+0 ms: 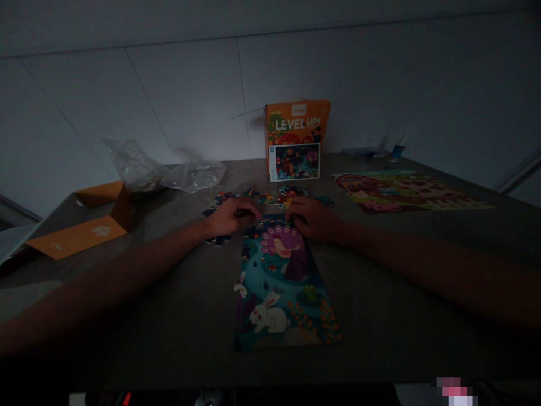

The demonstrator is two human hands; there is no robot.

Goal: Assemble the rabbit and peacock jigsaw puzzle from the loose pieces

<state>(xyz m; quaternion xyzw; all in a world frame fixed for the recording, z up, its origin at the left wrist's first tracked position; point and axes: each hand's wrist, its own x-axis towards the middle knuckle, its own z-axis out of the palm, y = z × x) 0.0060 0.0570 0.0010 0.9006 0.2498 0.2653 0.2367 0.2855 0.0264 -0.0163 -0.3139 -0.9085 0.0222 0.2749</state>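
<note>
A partly joined jigsaw puzzle lies in front of me, showing white rabbits, a blue stream, a frog and a purple peacock. At its far left corner is my left hand, fingers curled into a pinch; anything between them is too dark to make out. My right hand bends over the far right corner, its fingertips closed and touching the puzzle's edge. What it may hold is hidden. Loose puzzle pieces lie just beyond both hands, and more dark pieces show beneath my left wrist.
An orange "LEVEL UP!" box stands at the back, with a picture card leaning on it. Left are an open orange box part and clear plastic bags. A farm-scene puzzle lies right, near a small bottle.
</note>
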